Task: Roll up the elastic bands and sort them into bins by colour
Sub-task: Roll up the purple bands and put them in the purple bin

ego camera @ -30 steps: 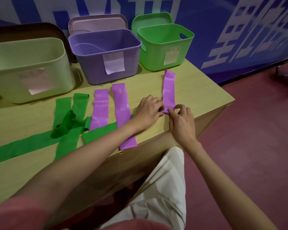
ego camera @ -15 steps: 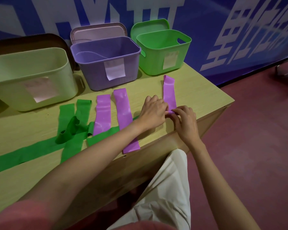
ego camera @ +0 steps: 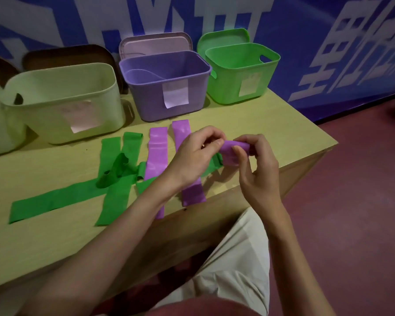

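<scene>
At the centre of the frame both hands hold a rolled purple band above the table. The left hand pinches its left end between thumb and curled fingers; the right hand grips the roll with thumb in front and fingers curled over the top. Two flat purple bands lie left of the hands, beside several green bands at centre left. Along the top stand a cream bin, a purple bin and a green bin.
</scene>
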### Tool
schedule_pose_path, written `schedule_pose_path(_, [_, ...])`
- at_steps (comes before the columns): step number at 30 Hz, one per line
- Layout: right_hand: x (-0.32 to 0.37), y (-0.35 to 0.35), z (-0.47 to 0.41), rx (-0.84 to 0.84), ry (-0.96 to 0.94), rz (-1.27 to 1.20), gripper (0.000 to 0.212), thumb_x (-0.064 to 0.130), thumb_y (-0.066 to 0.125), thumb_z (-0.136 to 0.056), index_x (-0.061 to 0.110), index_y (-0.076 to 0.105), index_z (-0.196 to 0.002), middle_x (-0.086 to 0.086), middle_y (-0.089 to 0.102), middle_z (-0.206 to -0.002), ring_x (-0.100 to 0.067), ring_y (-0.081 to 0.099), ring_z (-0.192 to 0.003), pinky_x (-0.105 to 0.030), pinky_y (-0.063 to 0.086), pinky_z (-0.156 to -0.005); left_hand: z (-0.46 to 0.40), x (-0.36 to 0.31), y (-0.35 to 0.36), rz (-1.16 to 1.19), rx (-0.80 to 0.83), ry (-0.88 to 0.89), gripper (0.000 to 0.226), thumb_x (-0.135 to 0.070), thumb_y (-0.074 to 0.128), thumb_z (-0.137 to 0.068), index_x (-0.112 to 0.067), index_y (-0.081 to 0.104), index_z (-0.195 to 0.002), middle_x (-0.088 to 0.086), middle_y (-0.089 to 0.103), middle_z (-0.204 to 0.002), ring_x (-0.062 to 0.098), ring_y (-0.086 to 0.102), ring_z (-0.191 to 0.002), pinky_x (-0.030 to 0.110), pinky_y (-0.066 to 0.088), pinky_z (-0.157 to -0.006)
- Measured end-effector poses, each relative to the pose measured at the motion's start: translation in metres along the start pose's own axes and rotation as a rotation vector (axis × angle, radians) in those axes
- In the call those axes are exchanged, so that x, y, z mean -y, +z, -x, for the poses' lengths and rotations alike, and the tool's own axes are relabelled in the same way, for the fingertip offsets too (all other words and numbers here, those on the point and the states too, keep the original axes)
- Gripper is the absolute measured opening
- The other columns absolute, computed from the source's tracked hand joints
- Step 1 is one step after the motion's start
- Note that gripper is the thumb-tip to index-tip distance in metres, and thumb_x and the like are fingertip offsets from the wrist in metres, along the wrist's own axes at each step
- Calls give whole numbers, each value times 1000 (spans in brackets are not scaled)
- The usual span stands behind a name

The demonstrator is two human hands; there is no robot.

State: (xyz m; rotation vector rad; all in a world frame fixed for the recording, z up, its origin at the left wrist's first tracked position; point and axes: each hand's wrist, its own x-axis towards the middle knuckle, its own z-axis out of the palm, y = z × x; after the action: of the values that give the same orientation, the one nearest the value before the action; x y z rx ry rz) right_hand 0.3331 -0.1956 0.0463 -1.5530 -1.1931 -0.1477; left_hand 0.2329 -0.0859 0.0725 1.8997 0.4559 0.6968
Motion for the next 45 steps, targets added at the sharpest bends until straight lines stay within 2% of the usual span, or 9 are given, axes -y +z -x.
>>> schedule_pose_path(9, [74,15,-7,13,-49,-193,6,8,54,-95,12,54,-100,-5,59,-90,-15,57,-79,-21,45,-69,45,-31,-28,-422,-434,402,27,-11,37,-96,1,60,-90,1,54,-84,18,48,-81,24,35,-76])
schedule_pose_path(14, [88,29,7,50,-17,-259,2,15,55,-94,16,54,-96,0,60,-85,-11,56,-71,-18,42,-64,58,-17,-45,-520,-476,490,39,-18,29,-101,2,52,-76,11,48,-73,24,41,-71,34,33,-70])
schedule_pose_path(18, [91,42,19,92,39,-319,7,16,57,-93,23,55,-93,1,62,-82,-24,56,-69,-30,47,-63,68,-2,-53,-560,-496,462,48,-25,22,-103,-2,46,-69,4,36,-67,21,35,-65,32,29,-64])
schedule_pose_path(21, [89,54,27,84,74,-363,5,23,51,-93,25,55,-90,10,62,-81,-9,54,-65,-17,43,-61,77,10,-51,-465,-507,397,57,-29,21,-104,3,49,-66,13,46,-59,21,40,-58,39,34,-57])
schedule_pose_path(27, [82,76,43,91,85,-325,8,32,38,-96,34,45,-95,22,55,-80,6,48,-66,-8,36,-62,93,10,-41,-7,-486,90,42,-28,32,-101,-15,38,-61,-8,35,-54,4,33,-50,29,33,-51])
schedule_pose_path(32, [85,85,49,104,65,-430,7,24,47,-95,29,48,-99,17,58,-74,3,50,-58,-9,38,-55,100,6,-37,399,-590,-237,52,-28,41,-101,7,54,-64,15,45,-51,19,45,-50,27,33,-46])
schedule_pose_path(35, [84,89,52,92,98,-484,15,12,56,-94,25,52,-100,25,62,-71,8,54,-56,-7,38,-52,101,6,-37,578,-583,-352,48,-23,41,-100,-12,64,-59,6,56,-52,14,51,-46,21,38,-44])
schedule_pose_path(40, [78,90,55,78,102,-439,12,8,61,-89,17,54,-87,29,58,-63,11,51,-52,-3,32,-51,107,14,-39,341,-533,-304,67,-46,41,-95,16,51,-74,19,45,-56,19,43,-52,28,32,-47])
schedule_pose_path(45, [80,91,63,76,186,-522,18,10,64,-86,21,51,-80,24,57,-56,9,50,-47,-5,33,-48,115,22,-41,10,-553,-163,62,-60,26,-90,-9,40,-59,-3,40,-49,18,40,-49,42,34,-54])
